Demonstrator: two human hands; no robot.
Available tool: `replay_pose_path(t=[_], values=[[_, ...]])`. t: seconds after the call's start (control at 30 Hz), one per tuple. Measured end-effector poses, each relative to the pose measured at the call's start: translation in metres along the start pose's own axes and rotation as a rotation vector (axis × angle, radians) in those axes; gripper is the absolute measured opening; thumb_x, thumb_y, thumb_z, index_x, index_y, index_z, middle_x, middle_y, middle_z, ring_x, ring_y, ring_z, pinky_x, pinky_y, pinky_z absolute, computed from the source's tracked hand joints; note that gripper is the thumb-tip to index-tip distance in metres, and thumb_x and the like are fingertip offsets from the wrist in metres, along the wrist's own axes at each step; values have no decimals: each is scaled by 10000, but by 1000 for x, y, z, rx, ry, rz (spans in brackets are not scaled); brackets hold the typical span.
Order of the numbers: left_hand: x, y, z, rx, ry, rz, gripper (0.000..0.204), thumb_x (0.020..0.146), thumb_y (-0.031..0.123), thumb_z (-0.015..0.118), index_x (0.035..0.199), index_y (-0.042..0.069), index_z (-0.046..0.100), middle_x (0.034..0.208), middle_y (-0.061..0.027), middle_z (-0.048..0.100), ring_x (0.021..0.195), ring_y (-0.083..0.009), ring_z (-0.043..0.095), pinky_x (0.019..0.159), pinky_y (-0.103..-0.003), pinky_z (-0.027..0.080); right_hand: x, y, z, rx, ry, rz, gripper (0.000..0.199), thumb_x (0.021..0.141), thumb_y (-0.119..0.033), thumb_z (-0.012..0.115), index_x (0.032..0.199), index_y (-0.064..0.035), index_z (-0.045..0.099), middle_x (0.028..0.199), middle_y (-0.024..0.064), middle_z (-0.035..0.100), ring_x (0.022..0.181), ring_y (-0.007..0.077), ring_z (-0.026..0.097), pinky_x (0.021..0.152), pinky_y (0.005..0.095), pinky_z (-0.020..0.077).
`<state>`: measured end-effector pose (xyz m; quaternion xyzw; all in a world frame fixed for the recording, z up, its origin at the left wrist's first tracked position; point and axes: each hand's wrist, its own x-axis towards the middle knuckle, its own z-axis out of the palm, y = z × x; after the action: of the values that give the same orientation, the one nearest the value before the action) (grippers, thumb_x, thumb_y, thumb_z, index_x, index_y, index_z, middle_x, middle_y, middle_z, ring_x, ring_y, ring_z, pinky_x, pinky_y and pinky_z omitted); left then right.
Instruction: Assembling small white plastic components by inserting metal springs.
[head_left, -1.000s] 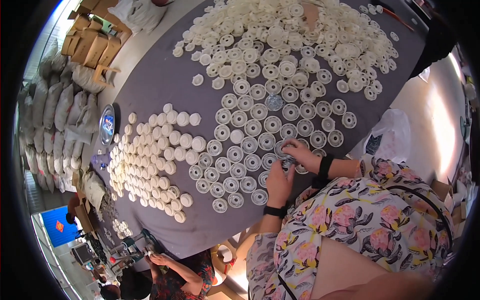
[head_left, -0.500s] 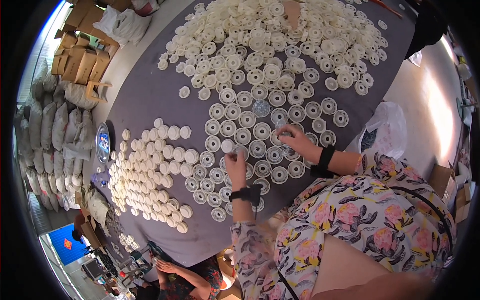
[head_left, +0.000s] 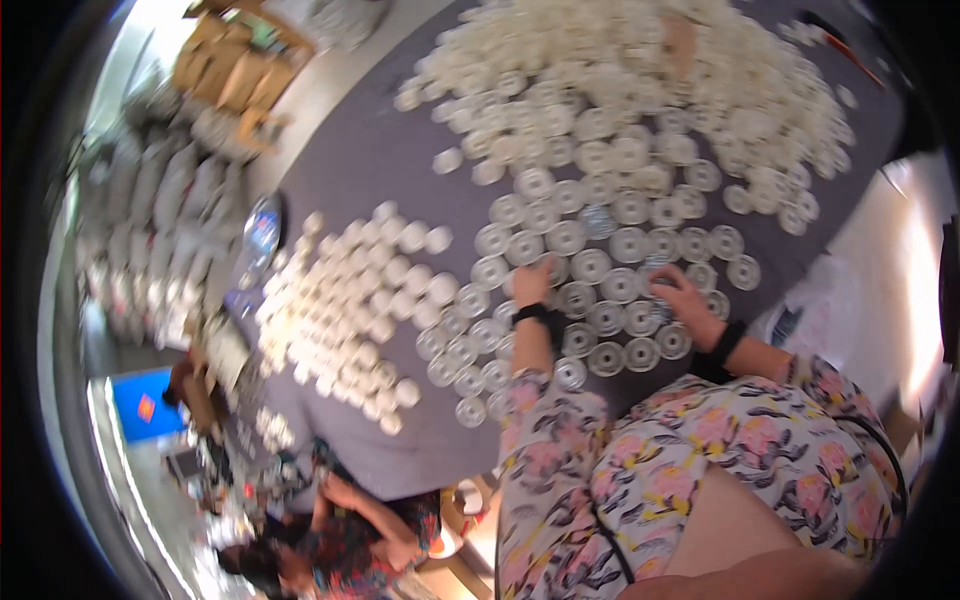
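Rows of round white plastic wheel-like parts [head_left: 591, 266] with dark centre holes lie flat on the grey tabletop. My left hand [head_left: 531, 285] reaches in among them from the near side, its fingertips down at one part. Blur hides whether anything is between those fingers. To its right, my right hand [head_left: 688, 302] hovers low over the rows with curled fingers. Clear disc-like pieces [head_left: 660, 312] show at these fingers and under the palm, smeared by motion. A small stack of clear bluish discs [head_left: 597, 222] sits on a part beyond both hands.
A large heap of loose white parts [head_left: 570, 70] covers the far side. Rounded white pieces [head_left: 370, 290] stand in rows at the left, near a shiny oval tray [head_left: 263, 232]. Another person [head_left: 370, 530] works at the lower left. A plastic bag [head_left: 815, 310] is off the right edge.
The whole view has swung, so the table sits further right and is blurred. My left hand has moved farther in over the rows. My right hand stays over the right-hand parts.
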<state>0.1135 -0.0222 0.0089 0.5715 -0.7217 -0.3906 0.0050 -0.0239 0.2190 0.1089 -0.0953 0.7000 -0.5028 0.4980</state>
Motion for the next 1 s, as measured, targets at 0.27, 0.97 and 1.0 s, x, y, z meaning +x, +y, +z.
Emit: replay_pose_path(t=[0.27, 0.97, 1.0], values=[[-127, 57, 22, -509, -263, 489, 480, 748, 318, 676, 1092, 24, 515, 967, -167, 582, 888, -315, 569, 767, -378, 459, 4, 16, 1, 75, -24, -62, 223, 856, -220, 493, 1050, -119, 535, 975, 16, 536, 906, 129, 488, 751, 282, 409], [-239, -28, -2, -363, 133, 602, 547, 748, 175, 670, 1217, 34, 427, 1050, -184, 520, 964, -366, 536, 792, -388, 459, -17, 42, 73, 232, -428, 158, 260, 857, -212, 557, 1092, -108, 513, 981, 21, 533, 916, 141, 536, 727, 265, 464], [-240, -32, -2, -329, 137, 635, 528, 747, 176, 671, 1203, 39, 445, 1026, -178, 526, 950, -363, 541, 789, -389, 460, -24, 37, 76, 211, -373, 203, 270, 846, -215, 571, 1092, -116, 516, 975, 16, 538, 927, 146, 534, 729, 274, 467]])
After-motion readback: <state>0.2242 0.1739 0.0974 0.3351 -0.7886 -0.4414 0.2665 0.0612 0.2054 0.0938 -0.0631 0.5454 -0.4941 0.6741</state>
